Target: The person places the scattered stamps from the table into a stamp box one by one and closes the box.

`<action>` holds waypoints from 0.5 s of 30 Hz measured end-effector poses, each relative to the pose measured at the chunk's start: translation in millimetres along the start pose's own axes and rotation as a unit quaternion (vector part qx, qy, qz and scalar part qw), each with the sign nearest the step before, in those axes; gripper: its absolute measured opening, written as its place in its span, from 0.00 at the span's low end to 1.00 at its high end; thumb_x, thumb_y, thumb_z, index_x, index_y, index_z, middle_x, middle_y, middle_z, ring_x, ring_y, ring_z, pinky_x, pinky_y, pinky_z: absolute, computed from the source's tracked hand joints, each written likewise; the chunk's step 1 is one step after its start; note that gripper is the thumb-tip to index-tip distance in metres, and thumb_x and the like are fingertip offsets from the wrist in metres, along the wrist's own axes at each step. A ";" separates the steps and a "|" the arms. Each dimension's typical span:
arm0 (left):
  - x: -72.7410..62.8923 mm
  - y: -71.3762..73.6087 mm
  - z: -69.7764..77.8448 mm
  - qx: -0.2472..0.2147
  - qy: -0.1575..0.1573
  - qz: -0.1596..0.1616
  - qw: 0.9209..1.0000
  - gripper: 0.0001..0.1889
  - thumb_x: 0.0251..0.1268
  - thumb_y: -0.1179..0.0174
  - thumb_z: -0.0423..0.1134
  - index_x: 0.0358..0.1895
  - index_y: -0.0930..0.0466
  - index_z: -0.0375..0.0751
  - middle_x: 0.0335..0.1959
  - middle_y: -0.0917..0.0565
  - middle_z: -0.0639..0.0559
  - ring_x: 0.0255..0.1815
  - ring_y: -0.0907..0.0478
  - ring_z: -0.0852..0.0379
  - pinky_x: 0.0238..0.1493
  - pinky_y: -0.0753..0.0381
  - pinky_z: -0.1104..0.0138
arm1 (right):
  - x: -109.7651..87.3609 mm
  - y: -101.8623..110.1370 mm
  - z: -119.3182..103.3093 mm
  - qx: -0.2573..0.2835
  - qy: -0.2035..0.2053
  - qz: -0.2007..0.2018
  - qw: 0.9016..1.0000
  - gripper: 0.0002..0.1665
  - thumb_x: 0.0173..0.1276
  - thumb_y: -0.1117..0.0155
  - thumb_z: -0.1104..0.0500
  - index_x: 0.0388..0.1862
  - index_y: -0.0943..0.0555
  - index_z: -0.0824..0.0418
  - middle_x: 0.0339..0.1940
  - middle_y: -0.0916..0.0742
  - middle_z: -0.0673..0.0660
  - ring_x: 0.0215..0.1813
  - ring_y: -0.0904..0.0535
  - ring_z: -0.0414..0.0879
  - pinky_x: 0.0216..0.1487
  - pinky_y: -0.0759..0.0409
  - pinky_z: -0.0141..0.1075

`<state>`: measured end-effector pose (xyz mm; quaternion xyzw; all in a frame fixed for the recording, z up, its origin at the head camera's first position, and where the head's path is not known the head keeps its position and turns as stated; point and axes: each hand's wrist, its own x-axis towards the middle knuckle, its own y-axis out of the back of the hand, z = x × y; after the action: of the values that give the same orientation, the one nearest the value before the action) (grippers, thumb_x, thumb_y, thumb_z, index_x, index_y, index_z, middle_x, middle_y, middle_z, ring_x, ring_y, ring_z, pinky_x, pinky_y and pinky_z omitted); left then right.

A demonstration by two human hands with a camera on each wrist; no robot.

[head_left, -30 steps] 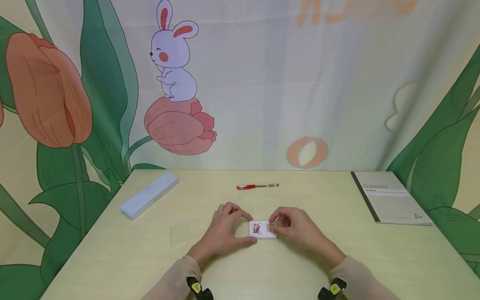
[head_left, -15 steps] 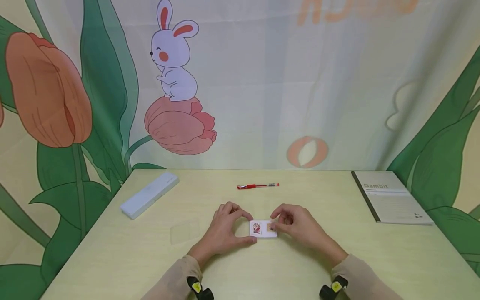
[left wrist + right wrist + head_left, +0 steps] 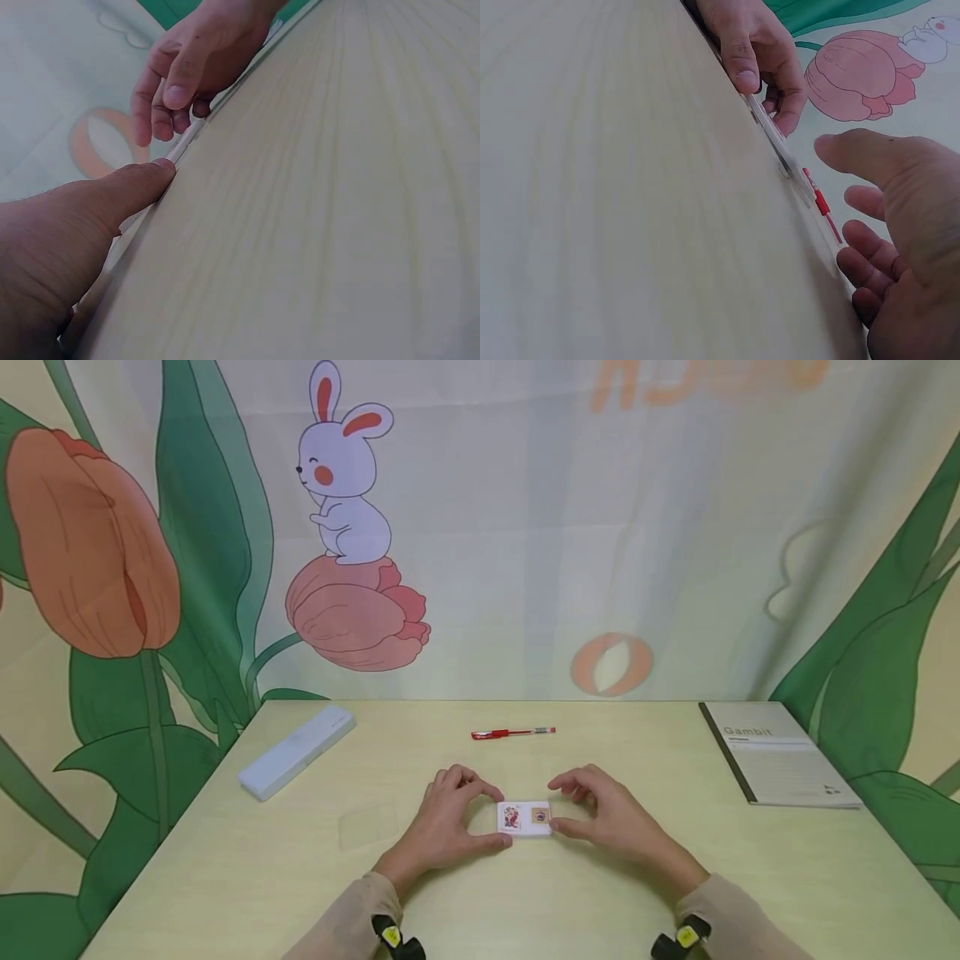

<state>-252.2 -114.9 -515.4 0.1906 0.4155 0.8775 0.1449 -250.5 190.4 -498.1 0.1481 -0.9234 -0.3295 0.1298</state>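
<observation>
A small white flat rectangular block (image 3: pixel 524 819) lies on the table between both hands. Its top bears a red figure picture (image 3: pixel 512 817) on the left and a tan square sticker with a dark centre (image 3: pixel 540 816) on the right. My left hand (image 3: pixel 455 821) grips the block's left end, thumb at the near edge and index finger at the far edge. Just off the right end is my right hand (image 3: pixel 618 822), thumb and fingers spread apart with nothing between them; the thumb tip is right by the block's corner. In the right wrist view the block (image 3: pixel 778 146) shows edge-on.
Beyond the hands lies a red pen (image 3: pixel 513 733). A pale blue oblong case (image 3: pixel 297 752) sits at the back left, and a notebook marked "Gambit" (image 3: pixel 780 756) at the back right. A faint clear sheet (image 3: pixel 367 825) lies left of my left hand.
My right hand has drawn back to the right and its fingers have parted, leaving the tan sticker in full view. My left hand keeps its grip on the block.
</observation>
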 end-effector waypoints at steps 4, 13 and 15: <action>0.7 -0.7 -0.5 0.002 0.004 -0.002 1.000 0.27 0.58 0.18 0.67 0.59 0.12 0.66 0.58 0.26 0.57 0.62 0.34 0.53 0.70 0.34 0.49 | -4.5 -1.7 3.9 -0.025 0.007 -0.010 1.000 0.34 0.63 0.11 0.47 0.67 0.13 0.48 0.57 0.18 0.50 0.63 0.23 0.49 0.70 0.24 0.55; -1.2 -0.5 -1.6 0.004 -0.003 0.000 1.000 0.27 0.59 0.18 0.66 0.59 0.12 0.65 0.57 0.25 0.57 0.60 0.34 0.54 0.67 0.33 0.49 | -7.4 -6.8 3.9 -0.065 0.020 -0.021 0.998 0.34 0.61 0.10 0.42 0.65 0.12 0.46 0.59 0.21 0.48 0.65 0.29 0.51 0.69 0.29 0.56; -0.6 0.3 -1.4 0.005 -0.008 0.002 1.000 0.27 0.59 0.18 0.65 0.60 0.12 0.64 0.57 0.25 0.56 0.60 0.34 0.54 0.66 0.33 0.49 | -6.4 -6.4 3.3 -0.067 0.020 -0.017 0.997 0.33 0.61 0.10 0.43 0.64 0.12 0.44 0.59 0.21 0.48 0.65 0.28 0.50 0.69 0.29 0.56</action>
<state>-252.3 -116.3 -516.1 0.1989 0.4182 0.8744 0.1450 -244.5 189.8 -505.5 0.1612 -0.8940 -0.3896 0.1519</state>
